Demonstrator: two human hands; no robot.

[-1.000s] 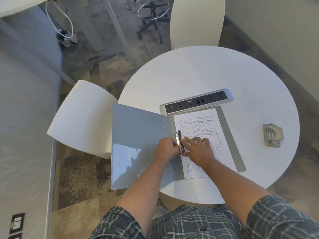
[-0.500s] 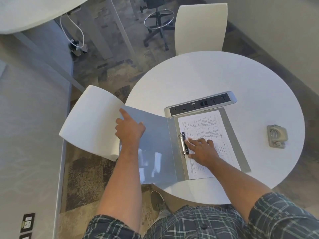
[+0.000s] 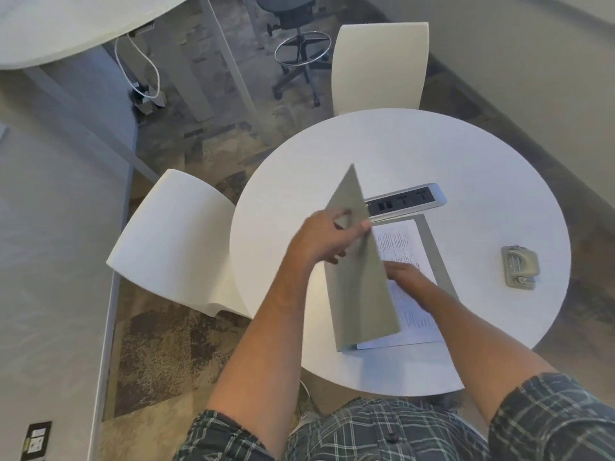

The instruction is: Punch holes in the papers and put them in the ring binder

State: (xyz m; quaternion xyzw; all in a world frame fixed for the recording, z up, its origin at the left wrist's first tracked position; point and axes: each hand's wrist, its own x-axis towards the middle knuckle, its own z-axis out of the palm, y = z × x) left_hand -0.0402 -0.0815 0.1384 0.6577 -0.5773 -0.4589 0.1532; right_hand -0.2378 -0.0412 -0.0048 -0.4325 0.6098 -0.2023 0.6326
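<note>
Our left hand grips the ring binder cover, raised over the papers. Our right hand rests flat on them.

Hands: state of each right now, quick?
Left hand: grips the binder cover, which stands raised mid-swing.
Right hand: on the paper, fingers hidden behind the cover; cannot tell.

Soft, even indoor light fills the scene, and the round white desk is bright without harsh glare. Shadows are faint and diffuse. The left hand and the raised grey binder cover are smeared by motion blur. Wide-angle distortion bends straight lines toward the frame edges, notably at far left.
</note>
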